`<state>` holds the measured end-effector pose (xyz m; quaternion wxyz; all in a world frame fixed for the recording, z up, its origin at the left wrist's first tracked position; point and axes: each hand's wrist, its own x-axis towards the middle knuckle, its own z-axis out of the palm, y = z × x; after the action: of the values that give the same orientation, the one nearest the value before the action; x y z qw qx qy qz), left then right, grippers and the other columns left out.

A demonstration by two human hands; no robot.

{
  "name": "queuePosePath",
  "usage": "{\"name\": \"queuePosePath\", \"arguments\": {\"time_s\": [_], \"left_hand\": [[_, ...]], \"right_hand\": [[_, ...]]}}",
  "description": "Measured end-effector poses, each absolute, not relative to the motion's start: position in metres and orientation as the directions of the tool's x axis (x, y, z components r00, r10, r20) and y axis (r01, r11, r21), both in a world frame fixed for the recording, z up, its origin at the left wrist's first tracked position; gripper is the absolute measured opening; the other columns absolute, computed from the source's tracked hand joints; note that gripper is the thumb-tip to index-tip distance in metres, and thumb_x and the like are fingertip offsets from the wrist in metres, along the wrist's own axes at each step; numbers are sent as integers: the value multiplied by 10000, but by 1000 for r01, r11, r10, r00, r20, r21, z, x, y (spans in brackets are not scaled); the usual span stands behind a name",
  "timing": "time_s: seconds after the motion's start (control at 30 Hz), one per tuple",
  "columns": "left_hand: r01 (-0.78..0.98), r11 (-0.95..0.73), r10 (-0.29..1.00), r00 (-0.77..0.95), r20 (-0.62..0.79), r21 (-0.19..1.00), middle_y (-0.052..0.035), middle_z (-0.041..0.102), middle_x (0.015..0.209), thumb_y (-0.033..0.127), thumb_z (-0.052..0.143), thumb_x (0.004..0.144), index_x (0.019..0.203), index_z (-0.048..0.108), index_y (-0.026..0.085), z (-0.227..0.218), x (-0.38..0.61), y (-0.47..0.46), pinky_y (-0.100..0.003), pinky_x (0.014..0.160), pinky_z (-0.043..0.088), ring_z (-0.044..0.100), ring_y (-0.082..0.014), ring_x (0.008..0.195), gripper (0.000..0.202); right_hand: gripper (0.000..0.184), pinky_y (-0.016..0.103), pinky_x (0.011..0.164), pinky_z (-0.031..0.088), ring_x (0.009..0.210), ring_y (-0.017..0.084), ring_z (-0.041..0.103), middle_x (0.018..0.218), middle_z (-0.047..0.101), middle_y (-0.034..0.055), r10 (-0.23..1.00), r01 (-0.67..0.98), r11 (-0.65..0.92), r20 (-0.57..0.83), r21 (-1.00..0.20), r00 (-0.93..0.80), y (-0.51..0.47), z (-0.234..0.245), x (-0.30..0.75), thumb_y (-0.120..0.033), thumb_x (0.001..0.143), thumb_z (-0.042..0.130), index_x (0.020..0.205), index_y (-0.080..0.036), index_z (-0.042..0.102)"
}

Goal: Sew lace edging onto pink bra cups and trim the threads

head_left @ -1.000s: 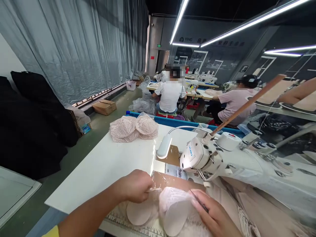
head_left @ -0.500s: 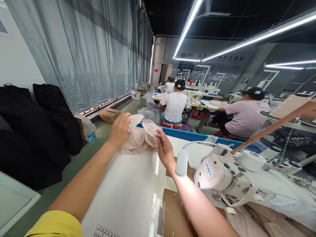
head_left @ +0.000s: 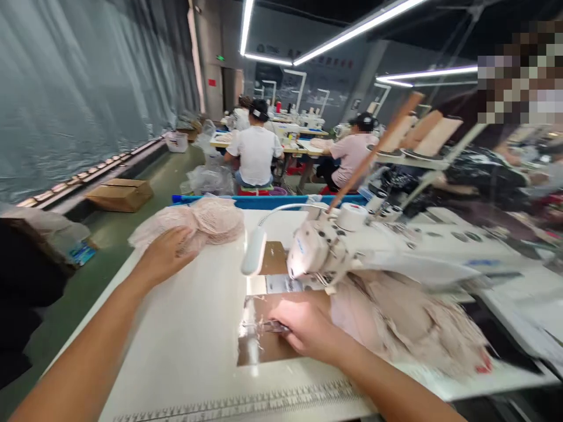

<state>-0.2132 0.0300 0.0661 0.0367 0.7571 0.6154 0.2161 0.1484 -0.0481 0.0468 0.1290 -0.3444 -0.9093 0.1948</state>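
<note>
My left hand [head_left: 169,255] lies with outstretched fingers against the near edge of the pale pink lace pieces [head_left: 217,220], at the table's far left. These are stacked in two overlapping heaps. Over the brown panel in front of the sewing machine [head_left: 310,249], my right hand [head_left: 303,328] is closed on small dark metal thread snips [head_left: 277,326]; blur softens their outline. To the right of that hand, a bundle of beige-pink fabric [head_left: 409,316] spreads beneath the machine arm. A white lamp [head_left: 254,252] on a bent neck hangs left of the needle area.
A printed ruler [head_left: 246,404] runs along the table's near edge. Thread cones [head_left: 354,217] stand behind the machine head, near a slanting brown rod [head_left: 378,152]. Two co-workers [head_left: 256,146] sit at machines ahead, with another farther back. A cardboard box [head_left: 121,194] is on the floor at left.
The lace piece lifted between both hands is down on the pile. My right hand has moved back toward me and now holds snips. The view has turned right.
</note>
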Motion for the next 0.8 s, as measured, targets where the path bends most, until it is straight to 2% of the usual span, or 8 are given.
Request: {"name": "queuePosePath", "arguments": {"time_s": [0.13, 0.23, 0.3, 0.43, 0.53, 0.67, 0.73, 0.8], "left_hand": [[851, -161, 976, 212, -46, 499, -65, 566, 1332, 585, 550, 799, 1227, 602, 217, 61, -185, -12, -340, 818, 534, 559, -325, 1157, 566], [781, -161, 921, 338, -192, 603, -51, 609, 1278, 542, 566, 806, 1165, 654, 261, 54, -146, -40, -299, 812, 536, 572, -296, 1148, 464], [718, -184, 862, 446, -241, 671, -55, 634, 1230, 499, 542, 837, 1143, 662, 258, 54, -111, -54, -299, 841, 523, 587, -273, 1118, 407], [602, -217, 727, 625, -284, 769, -71, 672, 1098, 429, 515, 862, 1107, 655, 218, 67, -34, -69, -278, 834, 506, 620, -218, 978, 352], [541, -281, 665, 705, -246, 793, -64, 680, 1007, 378, 536, 852, 1057, 664, 202, 74, 15, -74, -265, 789, 491, 610, -190, 881, 299], [452, -334, 625, 763, -165, 827, -49, 685, 939, 349, 558, 856, 989, 684, 199, 68, 66, -71, -252, 727, 459, 595, -173, 836, 237], [370, -244, 633, 761, -142, 897, -60, 683, 961, 376, 580, 857, 1029, 672, 190, 58, 90, -67, -251, 730, 453, 600, -172, 853, 269], [220, -60, 674, 729, -123, 974, -79, 667, 1021, 416, 614, 843, 1091, 643, 175, 47, 114, -64, -257, 758, 456, 601, -168, 879, 348]], "right_hand": [[182, 253, 637, 468, 717, 160, 612, 845, 646, 31, 917, 801, 399, 198, -446, -346, -86, 41, 235, -124, 831, 469, 909, -216, 606], [155, 320, 743, 501, 872, 218, 634, 964, 648, 92, 928, 880, 232, 366, -414, -73, -102, 29, 289, -248, 867, 495, 976, -188, 586], [181, 343, 768, 506, 904, 232, 636, 1001, 652, 97, 917, 897, 186, 399, -400, -12, -108, 23, 315, -283, 861, 511, 1000, -189, 581], [241, 328, 750, 503, 947, 230, 630, 1083, 637, 102, 865, 915, 101, 489, -390, 113, -112, 21, 344, -339, 883, 506, 1062, -194, 578], [304, 322, 604, 467, 826, 244, 648, 1136, 623, 139, 889, 950, -65, 415, -305, 194, -108, 23, 357, -337, 870, 519, 1116, -166, 570], [194, 302, 569, 404, 686, 232, 636, 842, 690, 91, 938, 965, -56, 316, -257, 139, -105, 24, 372, -288, 876, 469, 926, -168, 613], [165, 295, 575, 396, 686, 232, 632, 759, 680, 69, 927, 959, -4, 359, -282, 109, -110, 27, 375, -279, 859, 465, 852, -184, 600], [147, 297, 588, 402, 683, 231, 629, 738, 672, 61, 904, 942, 59, 418, -330, 90, -119, 31, 373, -286, 846, 473, 832, -193, 586]]}}
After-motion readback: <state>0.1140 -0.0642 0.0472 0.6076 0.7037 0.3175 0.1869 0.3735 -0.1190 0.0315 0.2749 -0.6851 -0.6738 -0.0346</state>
